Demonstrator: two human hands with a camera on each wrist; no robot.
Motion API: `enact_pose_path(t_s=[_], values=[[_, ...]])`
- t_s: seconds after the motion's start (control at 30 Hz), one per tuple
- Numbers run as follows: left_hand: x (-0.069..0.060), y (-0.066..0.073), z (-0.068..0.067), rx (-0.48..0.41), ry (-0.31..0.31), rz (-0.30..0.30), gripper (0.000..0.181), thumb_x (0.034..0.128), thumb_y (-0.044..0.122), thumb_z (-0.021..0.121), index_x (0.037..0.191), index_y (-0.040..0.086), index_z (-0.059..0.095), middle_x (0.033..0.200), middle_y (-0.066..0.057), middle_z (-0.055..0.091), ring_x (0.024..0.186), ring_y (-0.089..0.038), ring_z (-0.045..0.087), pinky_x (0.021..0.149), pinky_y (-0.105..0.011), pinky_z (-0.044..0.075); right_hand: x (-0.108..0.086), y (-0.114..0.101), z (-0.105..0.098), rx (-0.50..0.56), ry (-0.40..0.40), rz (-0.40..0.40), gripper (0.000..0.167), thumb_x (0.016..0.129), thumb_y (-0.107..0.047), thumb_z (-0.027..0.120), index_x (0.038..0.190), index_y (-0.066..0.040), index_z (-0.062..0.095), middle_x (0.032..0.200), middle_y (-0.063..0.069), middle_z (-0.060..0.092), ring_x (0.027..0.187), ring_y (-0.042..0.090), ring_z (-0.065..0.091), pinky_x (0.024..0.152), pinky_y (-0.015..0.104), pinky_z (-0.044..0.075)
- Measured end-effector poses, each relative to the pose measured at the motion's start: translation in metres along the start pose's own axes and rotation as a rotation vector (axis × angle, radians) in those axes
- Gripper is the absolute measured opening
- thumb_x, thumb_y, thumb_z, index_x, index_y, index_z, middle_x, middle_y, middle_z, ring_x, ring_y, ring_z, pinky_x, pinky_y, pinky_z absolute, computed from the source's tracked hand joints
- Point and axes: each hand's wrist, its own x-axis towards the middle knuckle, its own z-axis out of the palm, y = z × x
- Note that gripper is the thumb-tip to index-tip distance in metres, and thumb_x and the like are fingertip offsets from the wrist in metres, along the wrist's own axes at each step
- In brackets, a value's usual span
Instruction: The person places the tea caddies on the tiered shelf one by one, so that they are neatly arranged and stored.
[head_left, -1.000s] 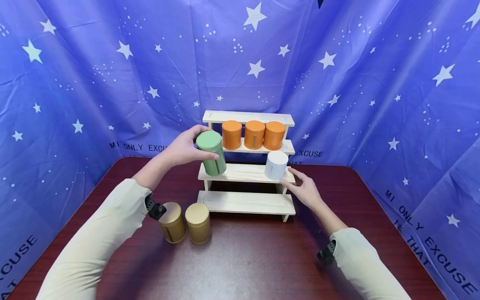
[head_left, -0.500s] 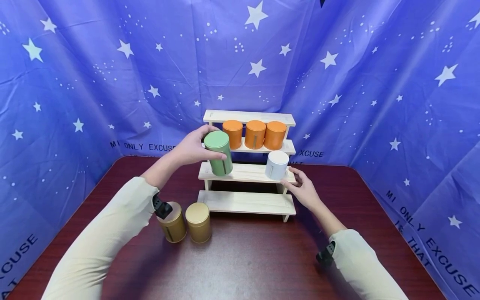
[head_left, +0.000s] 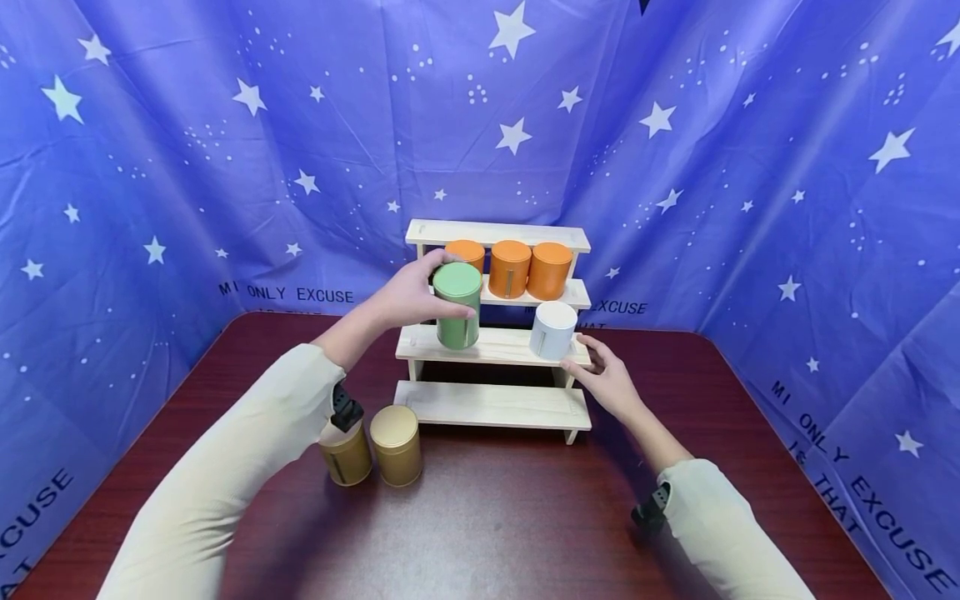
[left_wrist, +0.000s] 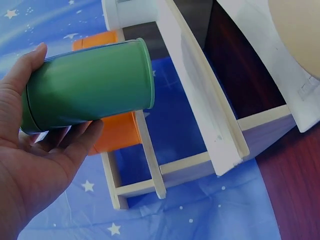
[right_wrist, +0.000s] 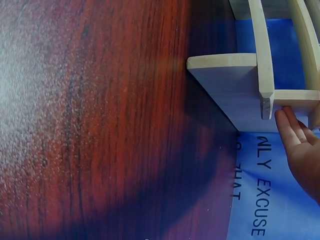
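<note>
My left hand (head_left: 411, 293) has thumb and fingers curled round a green tin (head_left: 458, 315), holding it roughly upright at the centre of the frame, partly in front of the leftmost of three orange tins (head_left: 508, 273). I cannot tell whether its base touches the wooden stand (head_left: 487, 405). My right hand (head_left: 611, 385), right of centre, holds nothing, fingers loosely extended at the stand's end, near a white tin (head_left: 553, 331). Two gold tins (head_left: 397, 447) stand below left of centre.
</note>
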Motion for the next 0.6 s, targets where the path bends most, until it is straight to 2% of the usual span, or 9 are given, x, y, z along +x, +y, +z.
enact_pose_path(t_s=[0.13,0.4,0.6], values=[[0.004,0.003,0.004,0.007,-0.006,0.008,0.068,0.0675,0.027,0.084,0.124,0.015,0.049,0.112,-0.005,0.062,0.106,-0.021,0.058,0.097,-0.041,0.044,0.000,-0.001,0.000,-0.001,0.004,-0.009,0.060,0.087,-0.012,0.066,0.138,0.006,0.038,0.126,0.032,0.054,0.102,0.041,0.061,0.070,0.009,0.047],[0.010,0.008,0.011,0.012,-0.031,-0.044,0.072,0.0687,0.030,0.083,0.129,0.013,0.046,0.117,-0.006,0.059,0.108,-0.023,0.057,0.096,-0.041,0.045,0.000,0.000,0.001,0.005,0.004,-0.002,0.060,0.087,-0.012,0.065,0.138,0.006,0.038,0.125,0.031,0.055,0.097,0.037,0.062,0.069,0.010,0.048],[0.015,0.011,0.017,0.021,-0.045,-0.056,0.072,0.0700,0.030,0.082,0.128,0.010,0.044,0.117,-0.007,0.058,0.107,-0.023,0.057,0.095,-0.039,0.046,0.001,0.001,0.000,0.010,0.015,0.005,0.060,0.086,-0.012,0.067,0.137,0.006,0.039,0.123,0.031,0.056,0.084,0.014,0.063,0.068,0.011,0.048]])
